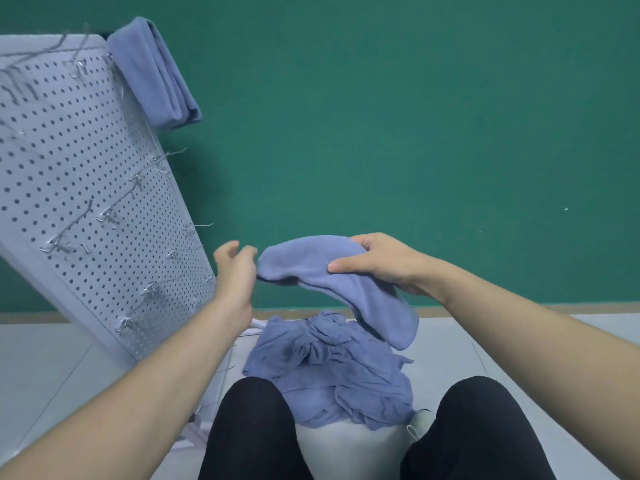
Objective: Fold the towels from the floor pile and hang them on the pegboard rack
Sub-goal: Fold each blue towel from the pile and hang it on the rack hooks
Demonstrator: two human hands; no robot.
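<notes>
My right hand (377,263) grips a folded blue towel (332,278) from above and holds it in the air over the pile; the towel's lower end droops to the right. My left hand (235,268) hovers just left of the towel's end with relaxed fingers, holding nothing. A crumpled pile of blue towels (332,368) lies on the floor between my knees. The white pegboard rack (79,188) leans at the left with several metal hooks. One folded blue towel (156,71) hangs at its top right corner.
A green wall (415,116) stands behind everything, with a baseboard where it meets the pale floor (519,344). My knees in black trousers (249,427) frame the pile. The rack's white base frame lies on the floor by my left knee.
</notes>
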